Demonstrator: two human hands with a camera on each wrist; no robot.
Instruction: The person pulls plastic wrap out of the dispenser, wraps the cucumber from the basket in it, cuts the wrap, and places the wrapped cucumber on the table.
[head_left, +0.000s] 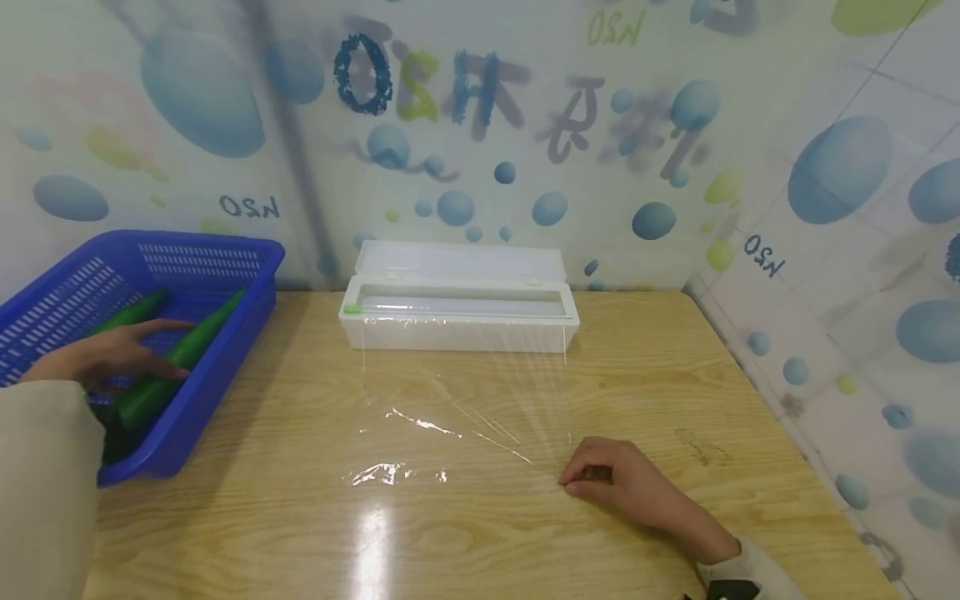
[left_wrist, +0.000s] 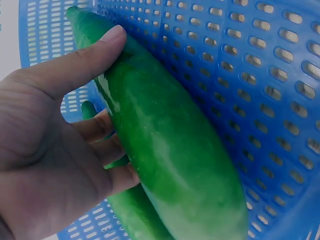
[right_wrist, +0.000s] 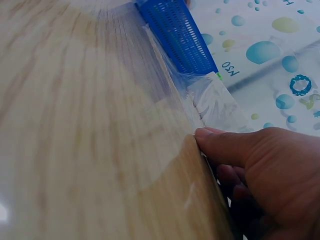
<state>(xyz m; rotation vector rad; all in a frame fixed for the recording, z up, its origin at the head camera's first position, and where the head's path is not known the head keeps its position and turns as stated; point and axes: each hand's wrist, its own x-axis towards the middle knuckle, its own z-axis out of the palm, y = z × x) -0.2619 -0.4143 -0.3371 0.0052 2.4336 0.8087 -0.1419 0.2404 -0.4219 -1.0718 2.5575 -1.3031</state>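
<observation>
Left hand [left_wrist: 45,140] grips green vegetable [left_wrist: 165,135] beside basket wall [head_left: 232,358] | right hand [head_left: 630,487] pinches film [head_left: 427,425] edge | film spans surface [head_left: 660,375] to box [head_left: 461,261]

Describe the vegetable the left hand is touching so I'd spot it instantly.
Find the blue basket at the left of the wooden table. Inside, look along its right wall for a long green vegetable. Unlike its green neighbour, this one is held by the left hand.

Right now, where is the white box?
In the head view, the white box stands on the table near the wall, right of the blue basket, its film reaching the right hand.
</observation>
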